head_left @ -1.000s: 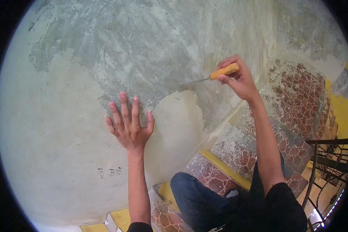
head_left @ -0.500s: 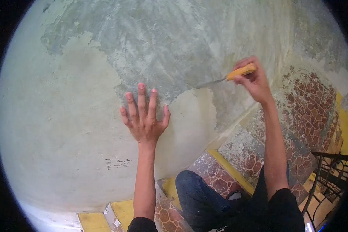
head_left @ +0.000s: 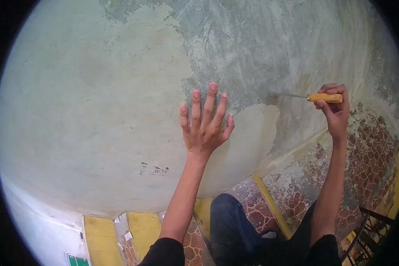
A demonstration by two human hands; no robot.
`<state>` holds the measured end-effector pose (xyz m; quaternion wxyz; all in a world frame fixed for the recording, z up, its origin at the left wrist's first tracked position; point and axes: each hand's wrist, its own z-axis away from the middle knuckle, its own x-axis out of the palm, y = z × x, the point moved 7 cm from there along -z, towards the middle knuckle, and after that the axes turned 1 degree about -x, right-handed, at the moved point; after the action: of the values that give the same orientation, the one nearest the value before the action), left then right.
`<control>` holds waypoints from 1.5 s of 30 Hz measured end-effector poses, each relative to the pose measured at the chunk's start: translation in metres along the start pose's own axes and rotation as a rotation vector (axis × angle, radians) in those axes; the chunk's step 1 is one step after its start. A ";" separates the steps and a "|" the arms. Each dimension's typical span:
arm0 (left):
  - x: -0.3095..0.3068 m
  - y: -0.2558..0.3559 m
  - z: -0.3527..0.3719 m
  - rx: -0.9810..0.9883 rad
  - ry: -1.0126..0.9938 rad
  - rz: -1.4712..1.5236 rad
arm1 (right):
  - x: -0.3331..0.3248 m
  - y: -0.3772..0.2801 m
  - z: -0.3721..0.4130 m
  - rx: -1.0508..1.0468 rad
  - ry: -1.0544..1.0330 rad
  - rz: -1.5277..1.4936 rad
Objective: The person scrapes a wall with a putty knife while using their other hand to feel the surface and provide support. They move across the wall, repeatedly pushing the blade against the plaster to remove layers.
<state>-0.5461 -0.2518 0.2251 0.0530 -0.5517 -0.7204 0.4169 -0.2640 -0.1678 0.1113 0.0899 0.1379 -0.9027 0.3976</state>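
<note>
My right hand [head_left: 334, 108] grips the yellow-orange handle of a scraper [head_left: 324, 98]. Its thin metal blade points left against the wall, and the blade's end is blurred. My left hand [head_left: 206, 119] lies on the wall [head_left: 115, 93] with fingers spread, holding nothing. It rests at the border between the pale green paint and a grey bared patch [head_left: 252, 53]. Below the blade is a rounded area of remaining pale paint [head_left: 252, 128].
Tiled stairs with yellow edges [head_left: 270, 204] run below the wall, strewn with pale flakes [head_left: 290, 177]. A black metal railing [head_left: 370, 230] stands at lower right. My bent knee [head_left: 228, 213] is on the steps. Small handwriting [head_left: 154, 170] marks the wall.
The view has shifted left, so wall and hands appear farther right. The scraper has turned from a slant to nearly level. My left hand stays spread on the wall.
</note>
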 end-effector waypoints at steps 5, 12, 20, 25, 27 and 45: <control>-0.002 0.000 -0.001 -0.003 0.011 0.007 | 0.011 0.002 0.001 0.033 -0.008 -0.092; -0.004 0.001 -0.002 0.002 0.013 0.059 | 0.040 -0.001 0.002 0.102 -0.058 -0.052; -0.003 -0.001 0.001 -0.012 -0.002 0.058 | 0.023 -0.006 0.004 0.036 -0.005 -0.054; -0.004 0.000 -0.002 -0.004 0.021 0.060 | 0.032 -0.008 -0.002 0.041 -0.005 -0.060; -0.003 0.000 -0.001 -0.014 0.009 0.060 | 0.023 -0.014 -0.005 0.019 -0.028 -0.018; -0.004 0.000 0.000 -0.005 0.031 0.052 | 0.028 -0.011 -0.007 0.055 -0.041 -0.099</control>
<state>-0.5445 -0.2548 0.2270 0.0522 -0.5768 -0.7059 0.4078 -0.2861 -0.1744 0.1314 0.0873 0.1928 -0.8852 0.4142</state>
